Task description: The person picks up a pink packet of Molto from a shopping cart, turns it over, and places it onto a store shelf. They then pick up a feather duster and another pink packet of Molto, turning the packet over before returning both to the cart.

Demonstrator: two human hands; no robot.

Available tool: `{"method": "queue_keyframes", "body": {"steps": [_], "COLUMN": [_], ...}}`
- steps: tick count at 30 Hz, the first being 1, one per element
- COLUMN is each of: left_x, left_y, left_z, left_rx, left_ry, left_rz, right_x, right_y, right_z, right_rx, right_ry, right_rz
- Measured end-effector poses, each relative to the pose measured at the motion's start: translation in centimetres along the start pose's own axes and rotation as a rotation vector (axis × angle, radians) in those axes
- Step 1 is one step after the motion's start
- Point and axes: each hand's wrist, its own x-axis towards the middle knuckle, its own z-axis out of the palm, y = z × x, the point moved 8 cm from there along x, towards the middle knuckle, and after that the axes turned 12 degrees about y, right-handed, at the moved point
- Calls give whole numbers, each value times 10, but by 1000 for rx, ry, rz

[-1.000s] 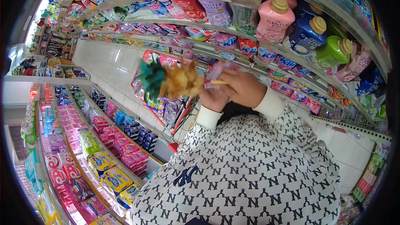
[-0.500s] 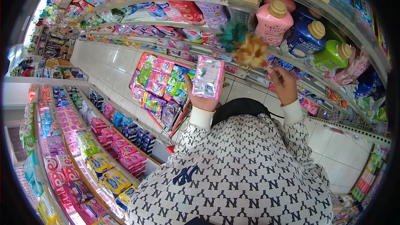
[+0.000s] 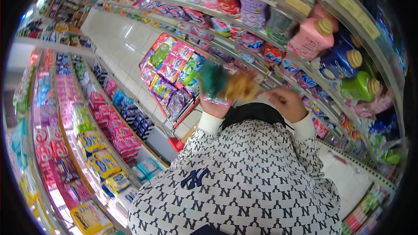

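Observation:
My right hand [image 3: 288,103] is closed, its fingers pinching the thin handle end of a feather duster [image 3: 241,86]. The duster's green and golden-brown feathers, blurred by motion, lie over the front of a pink-edged packet [image 3: 217,101]. My left hand [image 3: 214,109] is wrapped round that packet from below. Feathers hide most of the packet and the fingers holding it; only its lower edge shows. Just beyond my left hand stands a red-framed shopping cart [image 3: 157,101] loaded with several colourful packets.
At the right, shelves hold a pink bottle [image 3: 310,39], a blue bottle [image 3: 337,63] and a green bottle [image 3: 358,86]. Softener pouches [image 3: 252,11] line the shelf ahead. Along the left runs another shelf with yellow packs [image 3: 102,167]. A tiled floor [image 3: 114,45] lies between.
The feather duster has swung left and down from near the shelf onto the packet. My right hand has shifted slightly lower. The view has turned, moving the shelf bottles rightward.

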Motion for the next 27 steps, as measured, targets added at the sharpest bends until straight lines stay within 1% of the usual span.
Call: {"method": "queue_keyframes", "body": {"steps": [1,2,4,5,6,7,9,11,12,14,15,18,21,24,25,27], "left_x": [-7,-10,-16,-21,-27,-32,-41,-49,-50,-53,-54,-57,-55,-44,-40,-32], "left_y": [4,6,12,17,18,24,37,49,53,58,60,62,61,54,49,45], "left_z": [6,3,-8,-15,-5,1,-11,-23,-29,-36,-34,-29,-25,-18,-13,5], "left_rx": [66,-4,-193,-235,-276,-304,-291,-310,-289,-247,-257,-230,-122,52,133,412], "left_ry": [-49,-34,20,64,107,100,103,83,115,180,180,185,177,235,211,205], "left_rz": [98,67,-22,-1,22,80,172,239,252,281,290,326,358,444,451,519], "right_x": [2,1,27,43,57,68,83,95,98,106,107,104,86,52,45,33], "right_y": [-4,-7,12,25,37,39,42,43,39,18,12,-1,-2,-23,-32,-45], "right_z": [12,23,22,23,24,35,62,106,124,149,158,158,151,149,141,129], "right_rx": [-10,-19,-135,-166,-194,-156,-77,-45,-31,16,42,24,128,617,601,566], "right_ry": [-106,-210,-89,-25,38,67,132,-17,-92,-222,-289,-242,-225,-441,-458,-487], "right_rz": [-51,-100,52,111,167,103,-20,-62,-81,-35,-11,-97,-163,238,284,376]}}
